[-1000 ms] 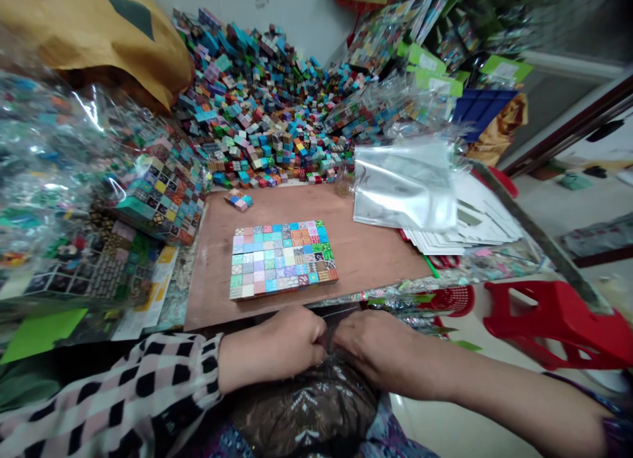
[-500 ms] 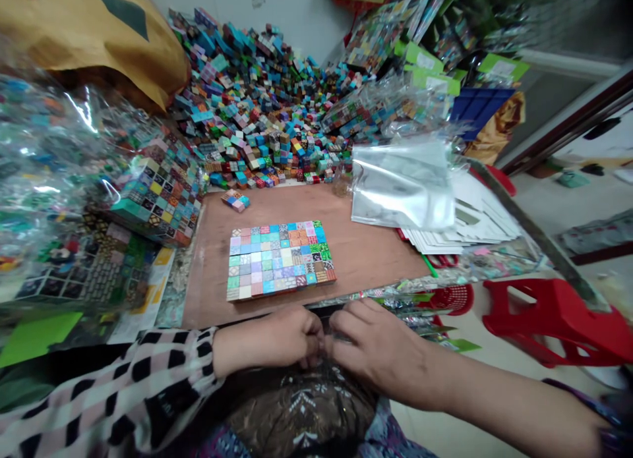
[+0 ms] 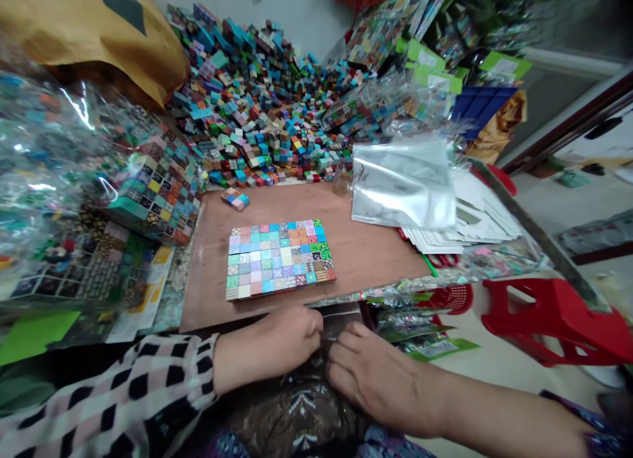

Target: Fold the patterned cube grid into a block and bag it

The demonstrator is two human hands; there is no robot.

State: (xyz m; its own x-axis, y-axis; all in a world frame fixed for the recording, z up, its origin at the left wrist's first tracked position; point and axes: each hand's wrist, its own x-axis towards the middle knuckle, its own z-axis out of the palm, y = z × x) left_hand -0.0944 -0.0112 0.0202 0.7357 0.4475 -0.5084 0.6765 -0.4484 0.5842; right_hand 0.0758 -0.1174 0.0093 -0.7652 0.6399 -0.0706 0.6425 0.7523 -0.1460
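My left hand point(image 3: 281, 339) is closed just below the front edge of the table, knuckles up and fingers curled under. Beside it on the right, and slightly lower, my right hand point(image 3: 373, 372) is closed too, a narrow gap between them. Whatever the fingers hold, if anything, is hidden beneath them. Under both hands lies dark patterned cloth point(image 3: 297, 412) over my lap. In front of them a flat rectangular block of small patterned cubes point(image 3: 279, 257) rests on a brown board point(image 3: 366, 247). A small piece of joined cubes point(image 3: 235, 199) lies near the board's far left corner.
A large heap of colourful cubes point(image 3: 267, 115) rises behind the board. Clear plastic bags point(image 3: 403, 188) and white cards point(image 3: 484, 221) lie at the right. Bagged cube blocks point(image 3: 153, 194) crowd the left. A red stool point(image 3: 554, 319) stands on the floor at right.
My hands have moved apart, the right one shifting down towards my lap. A dark gap with something shiny now shows between them at the table edge. The cube block stays put.
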